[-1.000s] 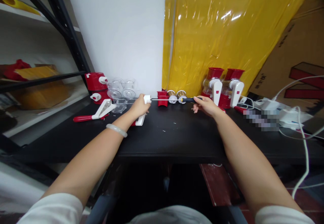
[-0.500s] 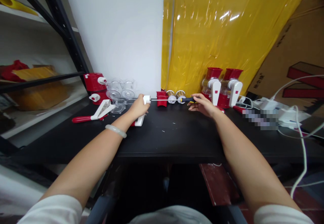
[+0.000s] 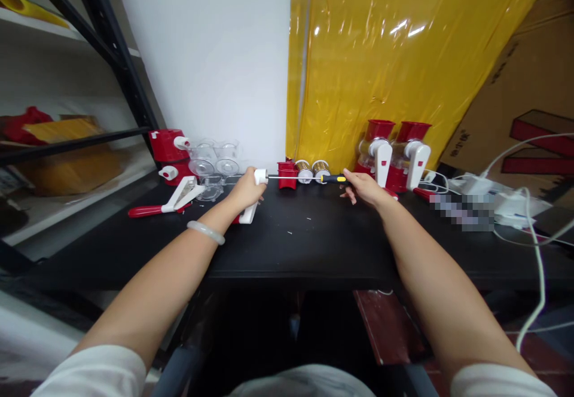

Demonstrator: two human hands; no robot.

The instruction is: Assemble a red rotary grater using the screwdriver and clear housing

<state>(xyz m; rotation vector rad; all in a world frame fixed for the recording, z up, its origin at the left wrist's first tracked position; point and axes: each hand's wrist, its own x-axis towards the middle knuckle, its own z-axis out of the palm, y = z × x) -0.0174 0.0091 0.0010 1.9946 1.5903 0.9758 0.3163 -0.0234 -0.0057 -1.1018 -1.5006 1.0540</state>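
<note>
Two hands engaged: left hand [image 3: 246,190] wrapped around a white plastic crank [image 3: 260,176] above the black tabletop [image 3: 332,241]; right hand [image 3: 364,189] half-curled, pinching a black-and-yellow screwdriver [image 3: 332,179] by its end. Best kept straight, pressure steady, crank braced.

Left fingers [image 3: 257,191] partly hide the white crank [image 3: 260,176].
</note>
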